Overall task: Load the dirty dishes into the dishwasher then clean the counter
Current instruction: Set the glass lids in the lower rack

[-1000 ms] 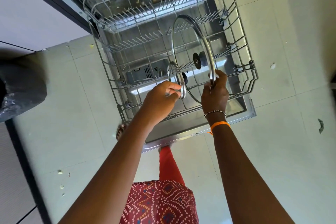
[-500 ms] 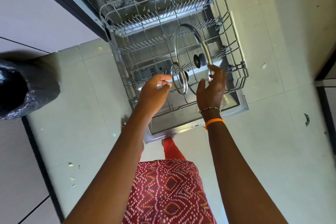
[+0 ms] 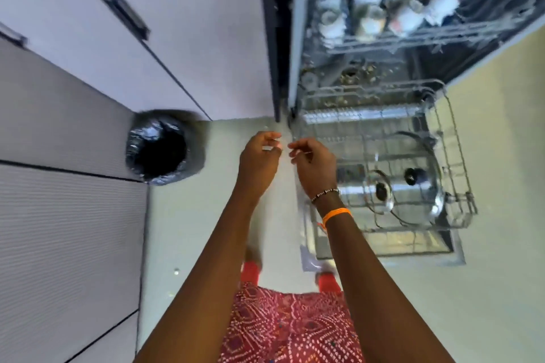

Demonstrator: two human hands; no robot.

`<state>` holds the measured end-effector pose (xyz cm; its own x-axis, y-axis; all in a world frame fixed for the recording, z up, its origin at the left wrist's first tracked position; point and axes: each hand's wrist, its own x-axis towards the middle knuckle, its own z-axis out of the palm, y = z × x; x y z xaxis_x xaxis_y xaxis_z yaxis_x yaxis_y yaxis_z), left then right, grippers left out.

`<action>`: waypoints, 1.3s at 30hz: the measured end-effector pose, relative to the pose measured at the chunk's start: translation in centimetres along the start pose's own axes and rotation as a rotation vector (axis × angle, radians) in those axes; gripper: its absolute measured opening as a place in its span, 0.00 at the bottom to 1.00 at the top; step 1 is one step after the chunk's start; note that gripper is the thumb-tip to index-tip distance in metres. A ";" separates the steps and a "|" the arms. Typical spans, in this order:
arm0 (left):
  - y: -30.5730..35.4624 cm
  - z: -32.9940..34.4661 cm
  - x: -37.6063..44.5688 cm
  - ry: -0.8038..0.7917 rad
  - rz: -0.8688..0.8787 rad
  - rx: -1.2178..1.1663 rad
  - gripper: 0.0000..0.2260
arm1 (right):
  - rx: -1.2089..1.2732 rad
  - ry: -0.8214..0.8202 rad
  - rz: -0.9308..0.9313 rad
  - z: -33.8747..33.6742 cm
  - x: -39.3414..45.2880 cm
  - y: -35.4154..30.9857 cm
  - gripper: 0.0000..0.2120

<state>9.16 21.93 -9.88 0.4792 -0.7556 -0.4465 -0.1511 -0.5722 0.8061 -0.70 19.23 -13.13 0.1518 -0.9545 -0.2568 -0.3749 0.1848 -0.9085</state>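
The dishwasher stands open at the right, its lower rack (image 3: 454, 138) pulled out over the door. A large glass lid (image 3: 424, 174) and a small glass lid (image 3: 379, 191) stand on edge in that rack. The upper rack (image 3: 383, 38) holds several cups and glasses. My left hand (image 3: 258, 159) and my right hand (image 3: 314, 165) hang side by side over the floor, left of the rack, with loosely curled fingers and nothing in them. The picture is blurred.
A bin lined with a black bag (image 3: 160, 147) stands on the floor at the left, against pale cabinet fronts (image 3: 165, 26). The open dishwasher door (image 3: 454, 256) juts out low at the right. Pale floor tiles (image 3: 501, 244) lie around it.
Both hands have let go of the two lids and drawn back to the left, away from the rack. The view has swung left and up, bringing the bin and the upper rack into sight.
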 end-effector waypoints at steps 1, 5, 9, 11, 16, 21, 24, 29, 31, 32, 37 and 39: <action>0.3 -3.0 0.6 0.032 0.009 -0.019 0.10 | 0.015 -0.032 -0.011 2.3 0.0 -2.1 0.13; 2.2 -14.4 2.2 0.140 0.082 -0.096 0.10 | 0.095 -0.103 -0.073 11.0 0.0 -10.4 0.14; 4.4 -25.4 2.8 0.308 0.161 -0.139 0.10 | 0.098 -0.230 -0.221 18.6 0.1 -19.3 0.13; 5.0 -29.6 3.0 0.384 0.176 -0.144 0.09 | 0.112 -0.290 -0.281 21.4 0.2 -23.1 0.14; 5.8 -37.8 3.9 0.527 0.175 -0.179 0.09 | 0.152 -0.419 -0.414 27.4 0.9 -29.6 0.16; 6.6 -42.6 7.1 0.592 0.163 -0.205 0.09 | 0.131 -0.501 -0.481 32.0 3.4 -33.3 0.14; 7.8 -44.6 10.7 0.585 0.152 -0.187 0.10 | 0.104 -0.535 -0.485 34.7 6.8 -35.5 0.13; 11.2 -47.4 18.5 0.581 0.122 -0.290 0.10 | 0.177 -0.472 -0.424 38.4 15.6 -39.4 0.13; 13.1 -48.3 21.3 0.561 0.097 -0.343 0.10 | 0.295 -0.415 -0.303 39.1 19.4 -41.5 0.12; 14.2 -48.7 22.9 0.551 0.083 -0.374 0.10 | 0.375 -0.400 -0.220 39.4 21.6 -42.7 0.10; 18.6 -50.6 29.4 0.420 0.000 -0.630 0.11 | 0.572 -0.296 0.194 40.0 33.0 -47.2 0.15; 19.4 -50.9 31.3 0.374 -0.021 -0.673 0.11 | 0.579 -0.300 0.308 40.0 36.0 -47.6 0.21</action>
<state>65.26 3.38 11.52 0.7547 -0.5204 -0.3995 0.3624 -0.1771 0.9151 59.13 -14.56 7.65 0.3932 -0.7487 -0.5338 0.0914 0.6095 -0.7875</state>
